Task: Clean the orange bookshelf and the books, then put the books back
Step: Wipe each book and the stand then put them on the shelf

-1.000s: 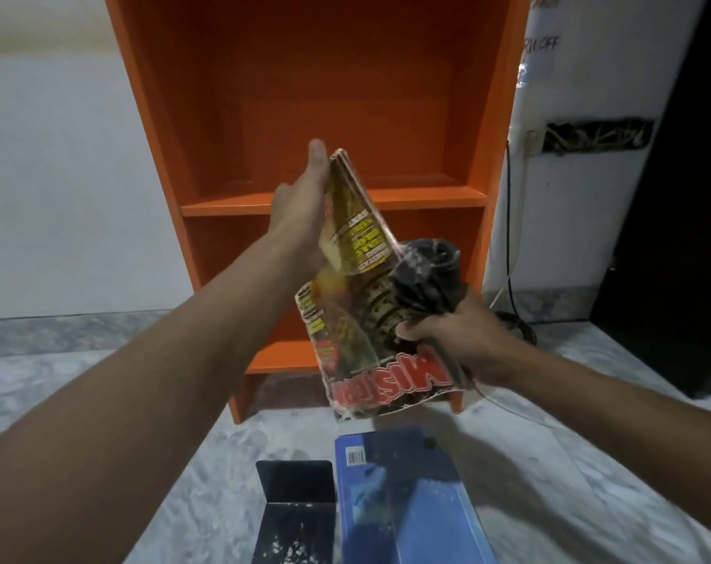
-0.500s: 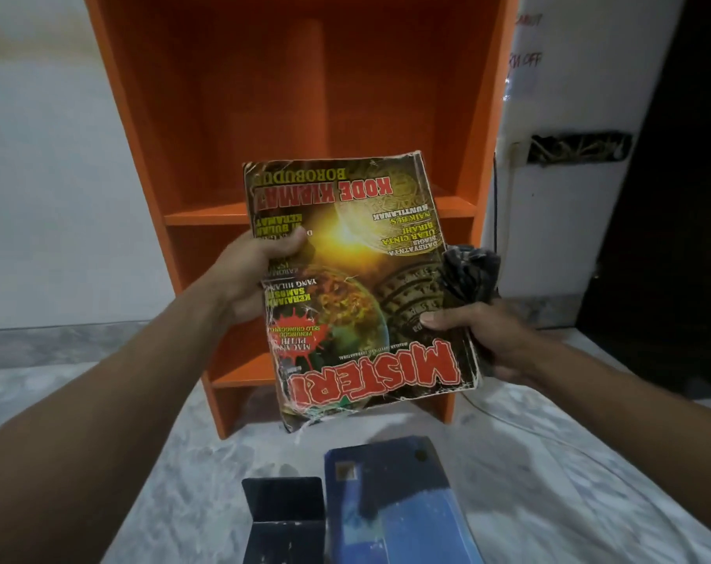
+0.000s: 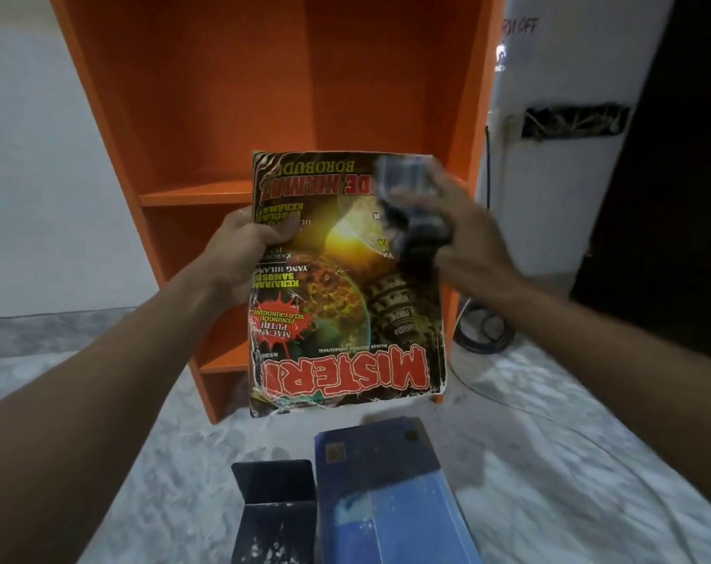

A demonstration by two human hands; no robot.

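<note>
1. Orange bookshelf: one, with two shelf boards in view.
2. Magazine, cover titled "MISTERI": one.
3. Blue book: one.
4. Black folded metal piece: one.
5. Dark cloth: one.
6. Hands: two, counted as left hand and right hand.
7. Coiled cable: one.
8. Paper notice on the wall: one.

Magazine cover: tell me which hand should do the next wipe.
Right, probably. The right hand grips the dark cloth over the magazine's upper corner, while the left hand pinches its left edge, holding it up.
</note>
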